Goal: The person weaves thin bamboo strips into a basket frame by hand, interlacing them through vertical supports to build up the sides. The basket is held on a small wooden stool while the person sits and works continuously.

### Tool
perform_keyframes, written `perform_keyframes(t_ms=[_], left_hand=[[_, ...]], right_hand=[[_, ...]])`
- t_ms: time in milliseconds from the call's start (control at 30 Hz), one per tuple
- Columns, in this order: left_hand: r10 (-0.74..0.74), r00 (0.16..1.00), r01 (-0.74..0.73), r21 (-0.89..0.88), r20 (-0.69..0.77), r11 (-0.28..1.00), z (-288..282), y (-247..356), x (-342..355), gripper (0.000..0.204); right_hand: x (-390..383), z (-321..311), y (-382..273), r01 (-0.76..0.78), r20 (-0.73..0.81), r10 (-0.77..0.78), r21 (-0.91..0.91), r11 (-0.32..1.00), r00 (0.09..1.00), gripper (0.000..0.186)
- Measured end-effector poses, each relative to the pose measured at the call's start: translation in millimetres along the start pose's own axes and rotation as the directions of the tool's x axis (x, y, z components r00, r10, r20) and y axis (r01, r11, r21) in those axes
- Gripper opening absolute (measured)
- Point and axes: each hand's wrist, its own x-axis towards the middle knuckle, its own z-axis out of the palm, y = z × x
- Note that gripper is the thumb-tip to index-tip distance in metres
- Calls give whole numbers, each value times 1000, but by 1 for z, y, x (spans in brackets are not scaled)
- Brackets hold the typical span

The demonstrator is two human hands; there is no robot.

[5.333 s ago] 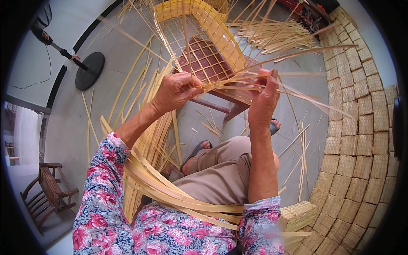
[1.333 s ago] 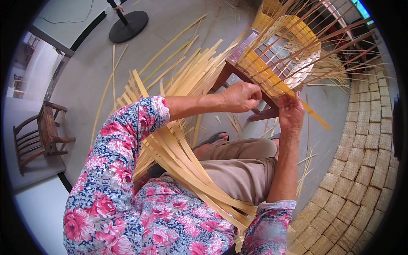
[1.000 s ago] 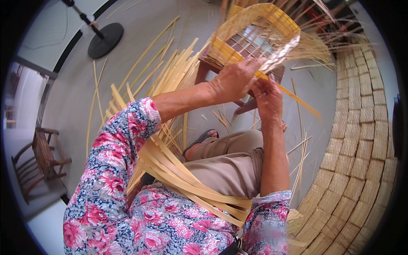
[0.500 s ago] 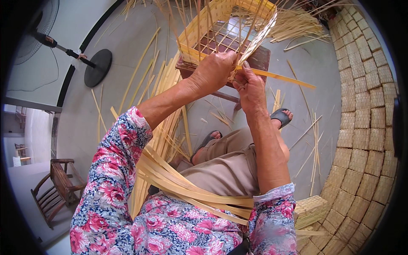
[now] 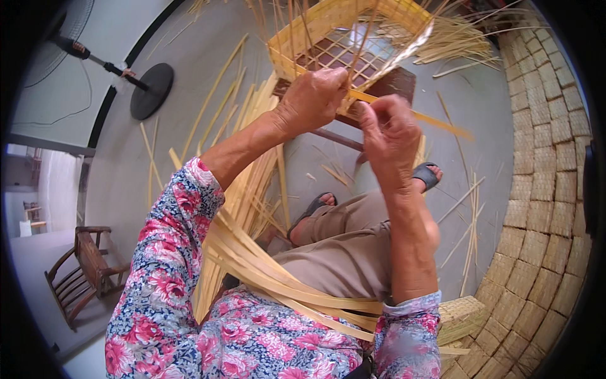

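Observation:
A half-woven bamboo basket (image 5: 291,39), with an open lattice bottom and thin upright stakes, rests on a dark reddish wooden stool (image 5: 401,85) in front of me. My left hand (image 5: 315,98) is closed at the basket's near edge, its fingertips partly hidden. From there a yellow bamboo strip (image 5: 442,124) runs to the right, its far end blurred. My right hand (image 5: 392,139) is closed around this strip, thumb towards the basket and fingers curled. Part of the strip is hidden behind the hand.
Long bamboo strips (image 5: 237,243) lie across my lap and down my left side. More strips (image 5: 451,41) are heaped beyond the stool. Stacked woven blocks (image 5: 533,183) line the right side. A standing fan's base (image 5: 151,91) and a wooden chair (image 5: 95,271) are at left.
My right hand has moved right along the strip, away from my left hand, and is raised and turned. My left hand stays at the basket edge. The whole view has shifted slightly.

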Motion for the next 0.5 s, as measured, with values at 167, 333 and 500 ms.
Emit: perform_keyframes(t_ms=[167,333,500], left_hand=[[120,992,-122,55,34,991,5,-8,-19,15],[92,990,-104,110,109,989,-5,5,-17,21],[142,981,-153,75,135,985,-20,8,-29,16]], right_hand=[[13,6,30,242,342,-112,-367,898,933,11],[18,-4,9,176,435,-66,-216,961,898,9],[13,-9,8,228,486,-83,-248,941,870,12]])
